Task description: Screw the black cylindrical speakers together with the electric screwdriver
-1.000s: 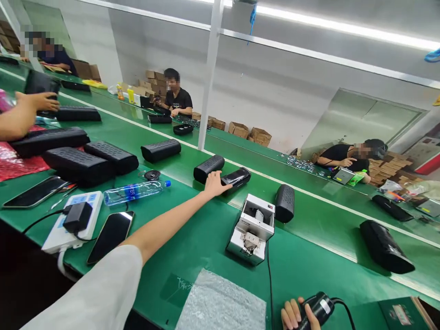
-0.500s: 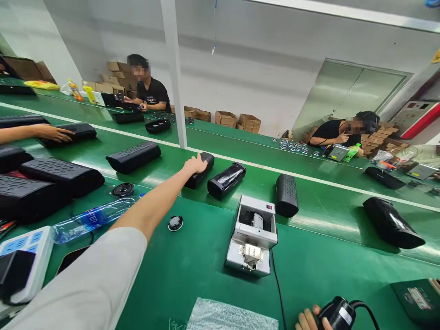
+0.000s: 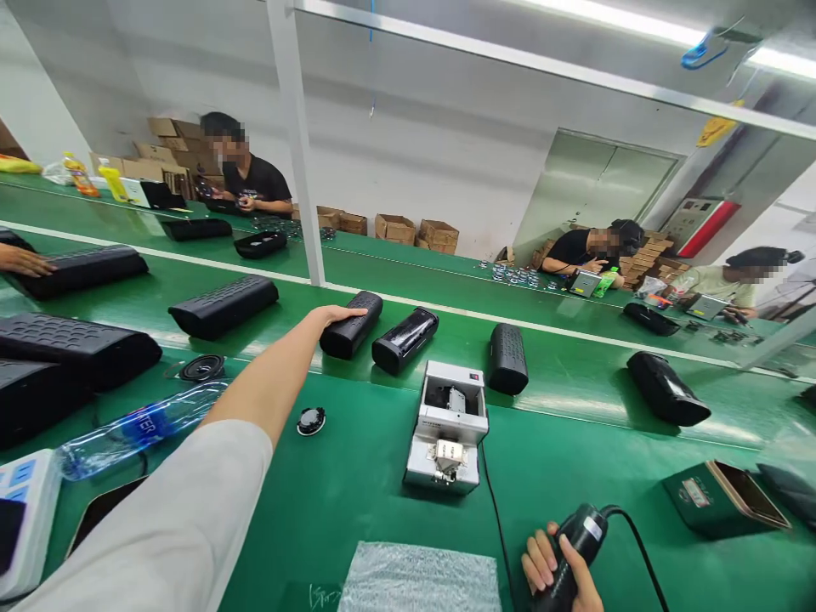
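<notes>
My left hand [image 3: 334, 315] reaches across the bench and grips a black speaker housing [image 3: 355, 333] from its left side. The thumb lies along the top; the other fingers are hidden. Just right of it lies another black speaker housing [image 3: 405, 342] with a glossy panel. Low at the right, my right hand [image 3: 553, 568] is wrapped round a black corded electric screwdriver [image 3: 581, 537]. Its lower end is out of frame. A grey-white screw feeder machine [image 3: 446, 429] stands between my hands. A loose round speaker driver [image 3: 311, 421] rests on the green bench near my left forearm.
More speaker housings [image 3: 223, 306] lie along the green belt. At left are a water bottle [image 3: 144, 427] and a white power strip [image 3: 29, 518]. Bubble wrap [image 3: 421, 578] lies in front, a dark green tin [image 3: 723, 500] at right. A co-worker's hand [image 3: 24, 260] touches a housing.
The view has swung right and tilted up. My left hand has shifted from the housing's top to its left side. The right hand with the screwdriver shows more fully.
</notes>
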A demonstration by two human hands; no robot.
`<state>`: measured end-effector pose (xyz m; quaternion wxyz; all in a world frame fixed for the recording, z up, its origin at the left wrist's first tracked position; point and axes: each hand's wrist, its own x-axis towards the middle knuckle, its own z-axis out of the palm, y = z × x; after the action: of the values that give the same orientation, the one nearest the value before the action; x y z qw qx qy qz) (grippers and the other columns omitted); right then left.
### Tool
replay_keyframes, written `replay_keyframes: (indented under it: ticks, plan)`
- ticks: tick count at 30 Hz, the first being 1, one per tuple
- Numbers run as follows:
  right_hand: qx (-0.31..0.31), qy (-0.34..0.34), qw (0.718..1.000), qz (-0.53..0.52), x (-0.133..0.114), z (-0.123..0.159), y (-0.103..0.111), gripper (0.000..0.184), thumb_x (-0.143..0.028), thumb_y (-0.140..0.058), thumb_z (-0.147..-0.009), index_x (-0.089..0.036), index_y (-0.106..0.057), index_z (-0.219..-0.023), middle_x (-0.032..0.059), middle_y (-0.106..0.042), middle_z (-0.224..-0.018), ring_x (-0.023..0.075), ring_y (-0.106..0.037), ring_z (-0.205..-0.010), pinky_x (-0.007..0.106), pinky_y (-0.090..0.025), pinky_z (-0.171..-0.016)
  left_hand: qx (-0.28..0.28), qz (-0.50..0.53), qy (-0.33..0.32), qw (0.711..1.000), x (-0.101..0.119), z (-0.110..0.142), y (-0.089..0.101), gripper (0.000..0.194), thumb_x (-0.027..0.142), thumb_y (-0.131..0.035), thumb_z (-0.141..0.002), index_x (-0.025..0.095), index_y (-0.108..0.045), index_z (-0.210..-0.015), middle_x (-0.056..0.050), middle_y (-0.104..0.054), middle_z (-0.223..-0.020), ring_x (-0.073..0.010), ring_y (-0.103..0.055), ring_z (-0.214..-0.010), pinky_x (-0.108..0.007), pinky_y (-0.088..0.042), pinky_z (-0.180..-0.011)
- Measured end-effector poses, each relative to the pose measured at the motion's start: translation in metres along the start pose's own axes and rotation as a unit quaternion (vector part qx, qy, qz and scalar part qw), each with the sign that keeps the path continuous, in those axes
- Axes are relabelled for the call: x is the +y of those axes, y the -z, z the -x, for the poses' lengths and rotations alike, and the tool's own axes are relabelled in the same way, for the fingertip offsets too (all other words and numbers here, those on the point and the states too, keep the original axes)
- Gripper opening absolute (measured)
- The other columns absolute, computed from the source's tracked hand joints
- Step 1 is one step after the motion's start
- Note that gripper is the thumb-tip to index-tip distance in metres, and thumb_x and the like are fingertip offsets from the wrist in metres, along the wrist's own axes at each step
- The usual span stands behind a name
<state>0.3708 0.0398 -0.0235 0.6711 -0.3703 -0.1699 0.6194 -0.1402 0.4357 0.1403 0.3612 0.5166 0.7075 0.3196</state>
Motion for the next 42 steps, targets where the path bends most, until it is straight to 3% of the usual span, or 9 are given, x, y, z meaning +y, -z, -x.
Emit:
replay_keyframes:
  ticks: [7, 11, 13, 15, 18, 21, 28, 35, 42]
  plan:
    - [0.049, -0.010, 0.999, -0.020, -0.011, 0.029, -0.030, 0.063, -0.049, -0.108, -0.069, -0.023, -0.063, -0.106, -0.0095, -0.046, -0.071, 0.0047, -0.043, -0.053, 0.015, -0.037, -0.048, -0.039, 0.160, 0.025, 0.986, -0.011, 0.090, 0.024, 0.044, 0.057, -0.071, -0.110, 0.014, -0.075, -0.120, -0.009, -0.079, -0.109, -0.0213, -0.078, -0.092, -0.041, -0.069, -0.086]
    - [-0.004, 0.033, 0.997, 0.076, -0.025, 0.062, -0.076, 0.066, -0.052, -0.105, -0.074, -0.023, -0.064, -0.117, -0.0070, -0.058, -0.074, 0.0043, -0.044, -0.048, 0.018, -0.038, -0.047, -0.052, 0.262, -0.060, 0.962, -0.046, 0.189, 0.034, 0.082, 0.092, -0.086, -0.074, 0.015, -0.079, -0.102, -0.016, -0.085, -0.100, -0.0330, -0.082, -0.093, -0.046, -0.071, -0.086]
    - [-0.062, 0.079, 0.983, 0.152, -0.030, 0.079, -0.112, 0.062, -0.055, -0.100, -0.081, -0.023, -0.063, -0.118, -0.0056, -0.062, -0.077, 0.0036, -0.045, -0.047, 0.018, -0.039, -0.049, -0.076, 0.295, -0.100, 0.947, -0.066, 0.248, 0.020, 0.101, 0.097, -0.093, -0.051, 0.017, -0.081, -0.111, -0.018, -0.087, -0.112, -0.0419, -0.084, -0.105, -0.050, -0.071, -0.092]
    - [-0.077, 0.083, 0.979, 0.167, -0.031, 0.092, -0.150, 0.072, -0.056, -0.106, -0.071, -0.023, -0.065, -0.121, -0.0014, -0.072, -0.088, 0.0063, -0.051, -0.047, 0.022, -0.044, -0.048, -0.114, 0.313, -0.127, 0.934, -0.081, 0.306, -0.007, 0.114, 0.097, -0.094, -0.046, 0.019, -0.081, -0.128, -0.018, -0.086, -0.127, -0.0467, -0.082, -0.116, -0.052, -0.071, -0.096]
    - [-0.075, 0.081, 0.977, 0.182, -0.026, 0.106, -0.192, 0.086, -0.050, -0.113, -0.057, -0.021, -0.071, -0.126, 0.0013, -0.076, -0.092, 0.0096, -0.054, -0.049, 0.027, -0.049, -0.049, -0.199, 0.350, -0.172, 0.899, -0.093, 0.378, -0.057, 0.112, 0.094, -0.092, -0.061, 0.020, -0.076, -0.144, -0.020, -0.083, -0.138, -0.0480, -0.081, -0.123, -0.054, -0.072, -0.098]
    - [-0.090, 0.128, 0.963, 0.220, -0.023, 0.122, -0.207, 0.080, -0.047, -0.113, -0.057, -0.020, -0.077, -0.123, -0.0011, -0.074, -0.084, 0.0089, -0.050, -0.055, 0.026, -0.047, -0.052, -0.258, 0.378, -0.216, 0.863, -0.097, 0.424, -0.098, 0.103, 0.089, -0.091, -0.072, 0.021, -0.075, -0.147, -0.019, -0.081, -0.142, -0.0452, -0.080, -0.128, -0.052, -0.071, -0.103]
    - [-0.100, 0.212, 0.927, 0.292, -0.030, 0.159, -0.189, 0.061, -0.043, -0.114, -0.060, -0.021, -0.079, -0.106, 0.0019, -0.078, -0.097, 0.0188, -0.070, -0.087, 0.028, -0.061, -0.076, -0.280, 0.353, -0.226, 0.864, -0.110, 0.450, -0.136, 0.102, 0.078, -0.104, -0.063, 0.018, -0.076, -0.141, -0.018, -0.086, -0.123, -0.0408, -0.085, -0.108, -0.045, -0.072, -0.089]
    - [-0.139, 0.181, 0.934, 0.276, -0.037, 0.158, -0.171, 0.064, -0.040, -0.112, -0.064, -0.021, -0.079, -0.115, 0.0029, -0.080, -0.106, 0.0214, -0.073, -0.098, 0.031, -0.063, -0.086, -0.256, 0.337, -0.225, 0.877, -0.114, 0.459, -0.148, 0.099, 0.070, -0.110, -0.055, 0.022, -0.079, -0.136, -0.015, -0.086, -0.121, -0.0397, -0.084, -0.107, -0.045, -0.072, -0.090]
    - [-0.138, 0.160, 0.946, 0.247, -0.035, 0.161, -0.158, 0.062, -0.034, -0.113, -0.059, -0.020, -0.078, -0.108, 0.0013, -0.078, -0.100, 0.0201, -0.071, -0.093, 0.029, -0.062, -0.080, -0.238, 0.330, -0.198, 0.892, -0.127, 0.463, -0.141, 0.085, 0.090, -0.087, -0.076, 0.025, -0.083, -0.131, -0.016, -0.085, -0.125, -0.0414, -0.082, -0.115, -0.053, -0.070, -0.098]
